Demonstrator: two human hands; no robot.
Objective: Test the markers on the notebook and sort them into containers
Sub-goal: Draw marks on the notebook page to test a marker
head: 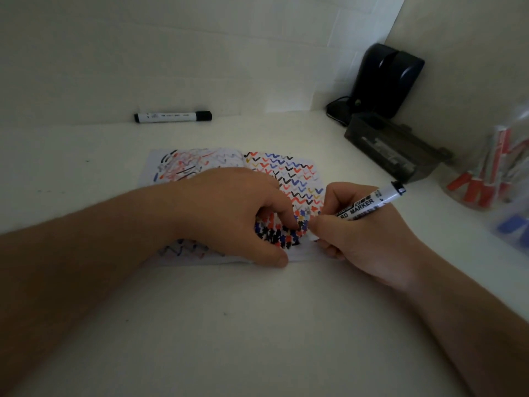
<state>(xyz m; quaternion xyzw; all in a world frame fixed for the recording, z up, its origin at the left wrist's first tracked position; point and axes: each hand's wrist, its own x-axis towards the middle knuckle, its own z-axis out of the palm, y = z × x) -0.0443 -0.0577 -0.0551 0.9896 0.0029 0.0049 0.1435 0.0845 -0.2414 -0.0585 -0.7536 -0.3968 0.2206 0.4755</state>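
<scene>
White-barrelled, the marker is gripped in the curled right hand, its long axis slanting up and away, tip down at the notebook's near right corner. The notebook is pressed flat by the left hand, fingers loosely bent, holding nothing.

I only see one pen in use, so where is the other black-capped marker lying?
In the head view, the spare marker lies flat at the far left of the table, against the back wall, beyond the notebook, untouched by either hand.
</scene>
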